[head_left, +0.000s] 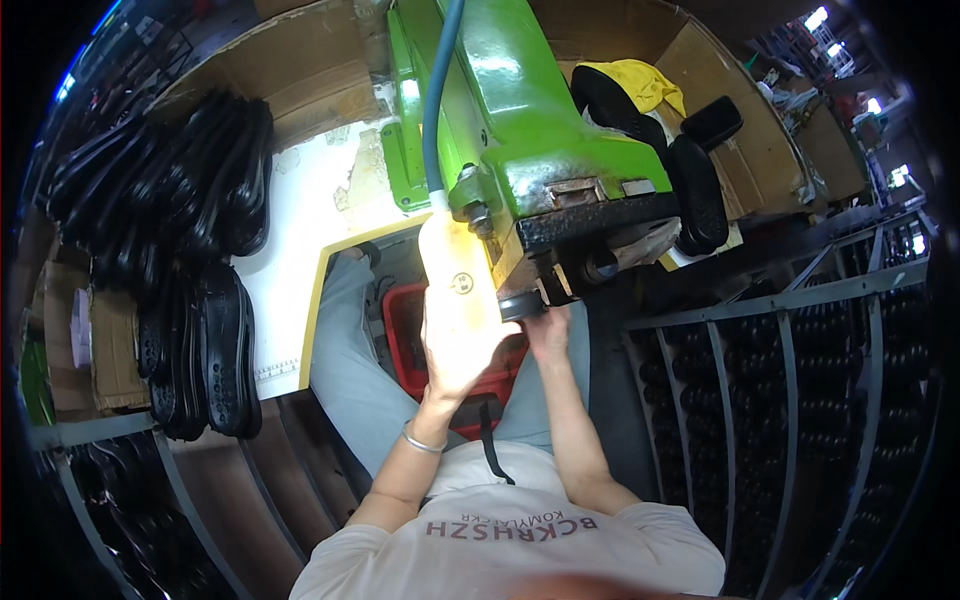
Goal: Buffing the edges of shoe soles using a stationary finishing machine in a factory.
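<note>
Under the front of the green machine (575, 165), a black piece (522, 306) shows a rounded end like that of a shoe sole; most of it is hidden. My left hand (462, 345), brightly lit, is closed at its left side, thumb reaching across beneath it. From the right, my right hand (548, 335) grips its near edge, with the fingertips hidden by the machine head. A pale lamp (455, 250) on a blue flexible neck hangs just above my left hand.
Black shoe soles are heaped (175, 175) on the white table (285, 240) at left. More soles (700, 195) and a yellow cloth (640, 85) lie in a cardboard box at right. Below sits a red crate (405, 330) between my legs. Metal racks (790, 400) of black soles flank me.
</note>
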Tool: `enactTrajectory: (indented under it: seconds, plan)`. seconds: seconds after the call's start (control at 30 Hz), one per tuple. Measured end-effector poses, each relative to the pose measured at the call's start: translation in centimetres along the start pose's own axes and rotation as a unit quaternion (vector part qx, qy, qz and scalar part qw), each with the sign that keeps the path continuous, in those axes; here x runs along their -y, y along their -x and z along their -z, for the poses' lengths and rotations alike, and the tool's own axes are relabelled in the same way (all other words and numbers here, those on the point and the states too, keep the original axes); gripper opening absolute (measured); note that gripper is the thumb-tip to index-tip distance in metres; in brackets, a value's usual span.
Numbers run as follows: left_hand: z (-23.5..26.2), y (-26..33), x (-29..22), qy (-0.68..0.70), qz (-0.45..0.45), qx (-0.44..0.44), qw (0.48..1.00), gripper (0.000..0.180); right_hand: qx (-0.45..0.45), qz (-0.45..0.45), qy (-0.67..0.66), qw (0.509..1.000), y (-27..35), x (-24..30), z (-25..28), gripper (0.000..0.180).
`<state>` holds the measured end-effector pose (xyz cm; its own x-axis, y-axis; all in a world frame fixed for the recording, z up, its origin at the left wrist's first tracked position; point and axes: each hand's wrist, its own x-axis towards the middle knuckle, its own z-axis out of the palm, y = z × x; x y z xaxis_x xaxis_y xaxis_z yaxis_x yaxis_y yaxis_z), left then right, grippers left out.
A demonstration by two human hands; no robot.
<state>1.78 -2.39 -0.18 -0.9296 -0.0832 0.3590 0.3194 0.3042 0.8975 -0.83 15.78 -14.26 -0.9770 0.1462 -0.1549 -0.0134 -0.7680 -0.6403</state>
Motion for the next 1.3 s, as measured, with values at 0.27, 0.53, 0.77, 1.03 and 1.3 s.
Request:
enactTrajectory:
  seconds: [0.27,0.53,0.77,1.03,1.3]
  plan:
    - [4.1,-0.3,0.6,0.097,0.052,-0.024,0.994,0.031,-0.044,0.182,0.198,0.962,0.8,7.4,-4.5,0.074]
    - [10.4,3.4,-1.3,-0.013,0.015,0.025,0.999,0.040,0.236,0.188,0.640,0.707,6.3,7.3,-10.1,0.075]
    - [4.8,2.5,-6.4,0.035,-0.114,0.141,0.983,0.059,0.261,0.287,0.604,0.697,10.4,17.6,-12.6,0.036]
    - [19.4,2.0,1.5,-0.504,-0.033,-0.079,0.860,0.047,0.053,0.605,0.477,0.636,-0.1,24.7,-9.6,0.037]
    - [27.3,7.4,2.1,-0.697,0.273,-0.080,0.658,0.081,-0.089,0.484,0.595,0.635,-13.2,21.5,-0.4,0.039]
